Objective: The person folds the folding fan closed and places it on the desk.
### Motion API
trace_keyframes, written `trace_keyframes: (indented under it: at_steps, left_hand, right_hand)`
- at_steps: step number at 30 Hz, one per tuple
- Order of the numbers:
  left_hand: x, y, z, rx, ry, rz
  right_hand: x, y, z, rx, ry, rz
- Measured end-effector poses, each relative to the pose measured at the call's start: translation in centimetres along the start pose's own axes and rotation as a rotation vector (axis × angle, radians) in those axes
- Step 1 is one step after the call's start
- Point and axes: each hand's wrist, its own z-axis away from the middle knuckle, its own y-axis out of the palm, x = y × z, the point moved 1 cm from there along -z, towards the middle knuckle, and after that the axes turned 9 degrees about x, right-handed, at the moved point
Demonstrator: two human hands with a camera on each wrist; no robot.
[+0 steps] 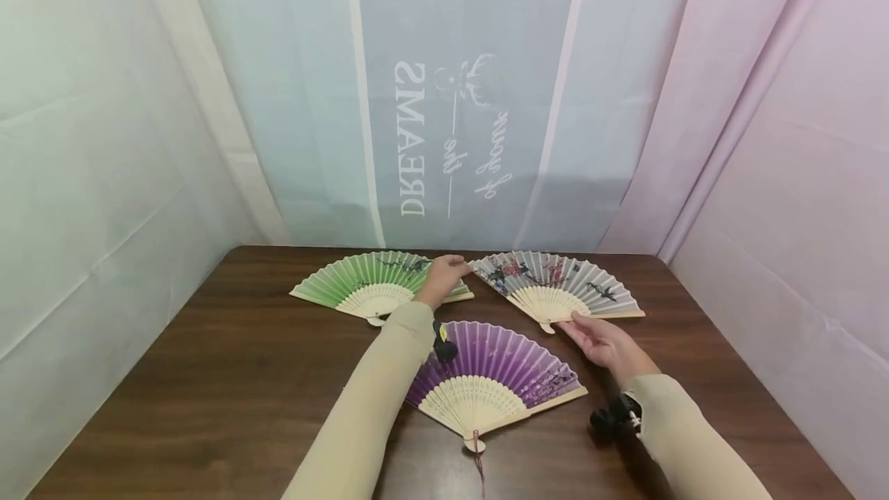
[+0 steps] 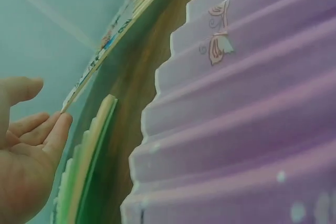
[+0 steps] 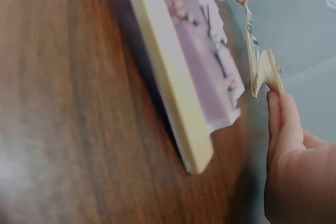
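Note:
A grey folding fan with a flower and bird print is spread open at the back right. My left hand reaches to its left end; in the left wrist view the fingertips touch the fan's corner while the thumb stands apart. My right hand pinches the pale lower rib near the pivot, thumb above. A green folding fan lies spread at the back left, partly hidden behind my left hand. Nearer lies a spread purple folding fan, its left part covered by my left forearm.
The fans are on a dark brown wooden table. A dark red tassel cord hangs from the purple fan's pivot toward the front. Behind the table stands a pale blue-grey cloth with lettering; light cloth walls flank both sides.

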Motion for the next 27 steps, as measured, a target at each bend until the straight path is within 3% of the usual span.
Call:
trace_keyframes:
  at_steps: [14,21,27]
  left_hand:
    - [-2.5,-2.2,3.3,-0.039,0.071,0.116]
    - [-2.7,-3.7,6.3,-0.145,0.059,0.149]
    - [-2.7,-4.7,8.3,-0.246,0.062,0.298]
  right_hand:
    - [-1.2,2.7,1.2,-0.038,-0.063,-0.014]
    - [-2.9,5.0,1.6,-0.028,-0.087,0.020]
    - [-4.3,6.7,1.5,-0.007,-0.111,0.044]
